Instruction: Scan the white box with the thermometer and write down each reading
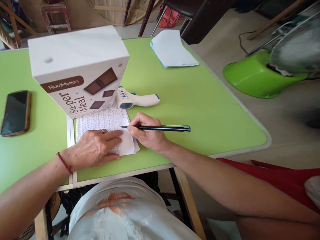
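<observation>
A black pen [162, 128] is pinched between the fingers of my right hand [150, 133], its tip over the right part of a handwritten sheet [105, 122]. Dense lines of writing cover much of that sheet, which lies on a small stack of paper. My left hand [96, 146] rests flat on the lower part of the sheet with its fingers stretched out. Just beyond the paper a white and blue infrared thermometer [138, 99] lies on its side. A white NutriMotion box [80, 73] stands at the paper's far edge and hides part of it.
The green table [200, 113] has a seam near my left hand. A phone [16, 113] lies at the left, and folded white paper [173, 48] at the far edge. On the floor to the right is a green plastic stool [257, 78]; a red stool [56, 16] stands behind.
</observation>
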Demonstrator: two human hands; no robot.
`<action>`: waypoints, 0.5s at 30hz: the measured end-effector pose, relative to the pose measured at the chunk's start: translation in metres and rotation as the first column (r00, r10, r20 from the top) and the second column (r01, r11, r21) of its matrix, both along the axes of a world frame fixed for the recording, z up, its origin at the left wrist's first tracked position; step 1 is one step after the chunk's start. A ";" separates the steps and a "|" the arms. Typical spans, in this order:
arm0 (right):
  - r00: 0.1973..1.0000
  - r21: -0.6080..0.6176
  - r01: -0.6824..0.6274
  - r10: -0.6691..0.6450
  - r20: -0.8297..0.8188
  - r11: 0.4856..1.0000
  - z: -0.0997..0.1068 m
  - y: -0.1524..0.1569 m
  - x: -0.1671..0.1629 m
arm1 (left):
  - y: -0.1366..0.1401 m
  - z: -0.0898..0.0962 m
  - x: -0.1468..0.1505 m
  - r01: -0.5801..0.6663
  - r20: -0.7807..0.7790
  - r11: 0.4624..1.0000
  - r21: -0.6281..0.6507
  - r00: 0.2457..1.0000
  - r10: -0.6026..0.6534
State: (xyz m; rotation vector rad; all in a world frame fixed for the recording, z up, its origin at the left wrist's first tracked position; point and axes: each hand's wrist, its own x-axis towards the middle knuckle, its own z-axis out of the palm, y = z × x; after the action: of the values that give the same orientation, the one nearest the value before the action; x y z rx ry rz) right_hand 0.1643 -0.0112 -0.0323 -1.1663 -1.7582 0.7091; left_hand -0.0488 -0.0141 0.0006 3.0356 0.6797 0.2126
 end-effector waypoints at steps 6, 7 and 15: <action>1.000 0.012 -0.004 0.004 -0.002 1.000 0.000 0.001 0.000 | 0.000 0.000 -0.001 0.004 0.017 1.000 -0.002 1.000 -0.004; 1.000 0.014 -0.005 0.005 -0.003 1.000 0.000 0.001 0.000 | 0.000 0.000 -0.001 0.004 0.016 1.000 -0.005 1.000 -0.004; 0.998 0.003 0.050 -0.050 0.036 0.999 0.003 0.000 0.001 | 0.000 0.001 0.000 -0.008 -0.014 1.000 -0.018 1.000 0.008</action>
State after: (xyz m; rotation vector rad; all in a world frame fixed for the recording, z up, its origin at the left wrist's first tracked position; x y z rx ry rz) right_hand 0.1651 -0.0109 -0.0298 -1.2240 -1.7531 0.6596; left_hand -0.0488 -0.0142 0.0013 3.0206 0.6909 0.1843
